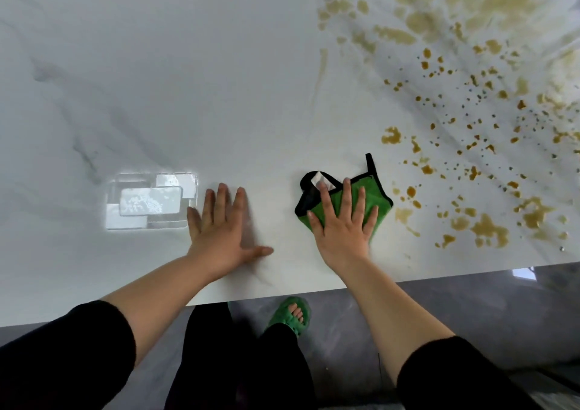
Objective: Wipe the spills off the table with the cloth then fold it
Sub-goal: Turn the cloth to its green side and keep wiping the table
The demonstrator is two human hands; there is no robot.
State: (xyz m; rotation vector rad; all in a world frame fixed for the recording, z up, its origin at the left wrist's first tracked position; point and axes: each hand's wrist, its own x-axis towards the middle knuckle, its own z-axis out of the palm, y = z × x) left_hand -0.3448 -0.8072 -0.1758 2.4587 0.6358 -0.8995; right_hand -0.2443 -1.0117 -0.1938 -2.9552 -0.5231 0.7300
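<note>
Pale counter (219,96) is mostly unwiped: right grip (343,221), spread wide, presses the cloth (375,188), which must sweep rightward through spills (489,229).

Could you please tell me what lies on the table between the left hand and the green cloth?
Nothing: the head view shows only bare table between the left hand and the green cloth.
</note>
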